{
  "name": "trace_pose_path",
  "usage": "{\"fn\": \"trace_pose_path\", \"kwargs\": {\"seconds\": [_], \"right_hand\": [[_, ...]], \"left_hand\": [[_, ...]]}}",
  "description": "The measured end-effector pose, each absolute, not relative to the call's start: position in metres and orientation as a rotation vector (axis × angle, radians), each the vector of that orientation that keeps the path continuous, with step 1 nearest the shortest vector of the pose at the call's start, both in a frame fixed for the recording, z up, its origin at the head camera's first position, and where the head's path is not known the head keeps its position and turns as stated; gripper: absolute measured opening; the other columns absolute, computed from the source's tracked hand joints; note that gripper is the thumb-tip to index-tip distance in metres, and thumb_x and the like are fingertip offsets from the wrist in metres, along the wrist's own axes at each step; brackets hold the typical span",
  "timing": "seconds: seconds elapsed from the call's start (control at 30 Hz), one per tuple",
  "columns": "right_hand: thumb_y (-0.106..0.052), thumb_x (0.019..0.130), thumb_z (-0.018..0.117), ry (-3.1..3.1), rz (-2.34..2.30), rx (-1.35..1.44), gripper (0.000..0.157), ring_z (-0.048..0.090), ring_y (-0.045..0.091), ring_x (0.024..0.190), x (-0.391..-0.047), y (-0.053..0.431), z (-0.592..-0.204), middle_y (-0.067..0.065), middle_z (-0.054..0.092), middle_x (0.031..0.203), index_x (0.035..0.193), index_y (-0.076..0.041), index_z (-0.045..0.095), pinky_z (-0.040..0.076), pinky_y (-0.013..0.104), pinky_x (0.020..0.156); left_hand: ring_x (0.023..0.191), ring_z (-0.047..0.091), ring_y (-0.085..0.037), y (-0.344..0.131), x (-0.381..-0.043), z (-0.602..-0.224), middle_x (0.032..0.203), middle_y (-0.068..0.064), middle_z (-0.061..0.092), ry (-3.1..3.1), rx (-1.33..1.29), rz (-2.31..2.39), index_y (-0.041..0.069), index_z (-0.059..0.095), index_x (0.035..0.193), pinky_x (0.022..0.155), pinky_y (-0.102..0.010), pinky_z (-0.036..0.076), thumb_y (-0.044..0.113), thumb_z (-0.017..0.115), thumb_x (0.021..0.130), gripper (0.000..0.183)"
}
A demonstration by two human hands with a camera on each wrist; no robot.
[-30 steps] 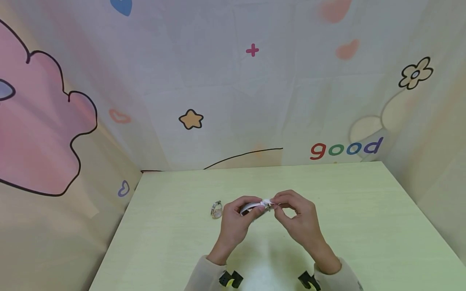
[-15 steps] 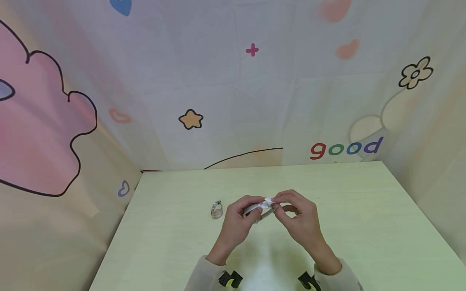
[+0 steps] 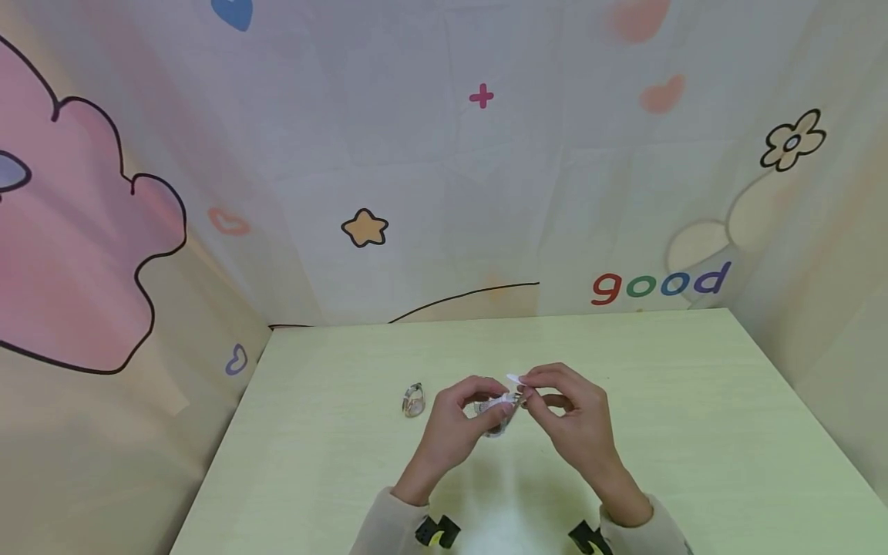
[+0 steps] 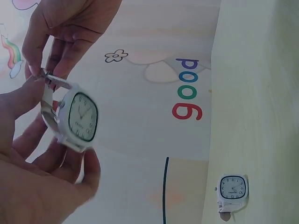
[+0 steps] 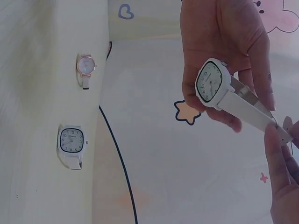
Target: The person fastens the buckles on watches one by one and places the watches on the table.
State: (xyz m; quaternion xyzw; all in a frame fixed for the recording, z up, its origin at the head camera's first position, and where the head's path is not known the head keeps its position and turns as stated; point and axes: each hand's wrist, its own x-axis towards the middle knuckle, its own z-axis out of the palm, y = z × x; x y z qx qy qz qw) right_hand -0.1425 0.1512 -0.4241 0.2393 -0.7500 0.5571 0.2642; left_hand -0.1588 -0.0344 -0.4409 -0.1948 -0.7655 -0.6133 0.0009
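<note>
Both hands meet above the middle of the pale green table (image 3: 694,432) and hold a white square-faced watch (image 3: 496,405) between them. My left hand (image 3: 486,395) grips the watch case (image 4: 82,116) from below and behind, fingers curled round it. My right hand (image 3: 536,390) pinches the free end of the white strap (image 5: 254,113), whose tip pokes up past the fingers. The dial (image 5: 211,84) faces away from the left palm.
A small watch (image 3: 412,401) with a pinkish dial (image 5: 85,65) lies on the table left of the hands. A second white square watch (image 5: 71,142) lies on the table nearby (image 4: 232,192). Cartoon-printed cloth walls (image 3: 444,193) close in the table at the back and sides.
The watch has dropped a little and turned in the left hand, which has closed further round the case. The strap tip now sticks up from the right fingers.
</note>
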Motion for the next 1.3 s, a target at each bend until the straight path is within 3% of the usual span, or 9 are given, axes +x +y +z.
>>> {"fn": "trace_pose_path", "kwargs": {"seconds": [0.1, 0.17, 0.3, 0.43, 0.8, 1.1, 1.3], "right_hand": [[0.013, 0.082, 0.068, -2.024, 1.525, 0.646, 0.022, 0.067, 0.005, 0.086, -0.142, 0.152, -0.424, 0.011, 0.068, 0.093, 0.098, -0.001, 0.073, 0.058, 0.021, 0.070], [0.013, 0.082, 0.068, -2.024, 1.538, 0.650, 0.021, 0.067, 0.007, 0.086, -0.142, 0.152, -0.424, 0.011, 0.068, 0.093, 0.097, -0.001, 0.073, 0.058, 0.022, 0.070], [0.013, 0.082, 0.068, -2.026, 1.543, 0.675, 0.021, 0.067, 0.011, 0.087, -0.142, 0.152, -0.424, 0.010, 0.068, 0.093, 0.096, -0.002, 0.073, 0.058, 0.021, 0.070], [0.015, 0.079, 0.069, -2.041, 1.498, 0.701, 0.024, 0.067, 0.009, 0.085, -0.143, 0.153, -0.425, 0.010, 0.069, 0.092, 0.093, -0.004, 0.073, 0.058, 0.020, 0.069], [0.022, 0.072, 0.066, -2.103, 1.338, 0.744, 0.025, 0.063, 0.011, 0.072, -0.129, 0.148, -0.397, 0.011, 0.066, 0.084, 0.082, 0.000, 0.071, 0.055, 0.013, 0.069], [0.011, 0.080, 0.072, -2.122, 1.330, 0.820, 0.026, 0.065, 0.008, 0.078, -0.144, 0.155, -0.425, 0.002, 0.067, 0.093, 0.093, -0.011, 0.076, 0.056, 0.015, 0.070], [0.005, 0.082, 0.074, -2.162, 1.371, 0.782, 0.033, 0.069, 0.014, 0.086, -0.143, 0.153, -0.429, 0.005, 0.072, 0.101, 0.112, -0.008, 0.069, 0.058, 0.022, 0.074]], "left_hand": [[0.118, 0.058, -0.015, -0.036, -0.159, -0.441, 0.119, 0.008, 0.066, -2.425, -0.648, -1.859, 0.023, 0.071, 0.106, 0.104, -0.049, 0.042, 0.030, 0.072, 0.090, 0.017], [0.118, 0.057, -0.015, -0.037, -0.160, -0.441, 0.119, 0.008, 0.066, -2.429, -0.661, -1.852, 0.024, 0.071, 0.106, 0.104, -0.050, 0.042, 0.030, 0.072, 0.090, 0.017], [0.103, 0.063, -0.014, -0.037, -0.159, -0.440, 0.109, 0.002, 0.070, -2.402, -0.656, -1.927, 0.021, 0.069, 0.107, 0.091, -0.035, 0.051, 0.027, 0.070, 0.092, 0.017], [0.090, 0.064, -0.015, -0.037, -0.158, -0.440, 0.104, -0.006, 0.072, -2.335, -0.627, -1.985, 0.015, 0.070, 0.107, 0.080, -0.025, 0.053, 0.021, 0.071, 0.091, 0.016], [0.086, 0.062, -0.020, -0.037, -0.156, -0.437, 0.101, -0.009, 0.072, -2.256, -0.605, -2.025, 0.013, 0.071, 0.104, 0.078, -0.023, 0.052, 0.020, 0.072, 0.090, 0.016], [0.086, 0.062, -0.013, -0.037, -0.155, -0.438, 0.103, -0.012, 0.071, -2.244, -0.601, -2.048, 0.010, 0.071, 0.105, 0.078, -0.023, 0.052, 0.017, 0.073, 0.090, 0.017], [0.093, 0.064, -0.016, -0.037, -0.155, -0.437, 0.107, -0.012, 0.070, -2.219, -0.607, -2.091, 0.010, 0.071, 0.107, 0.082, -0.024, 0.053, 0.017, 0.072, 0.090, 0.019]]}}
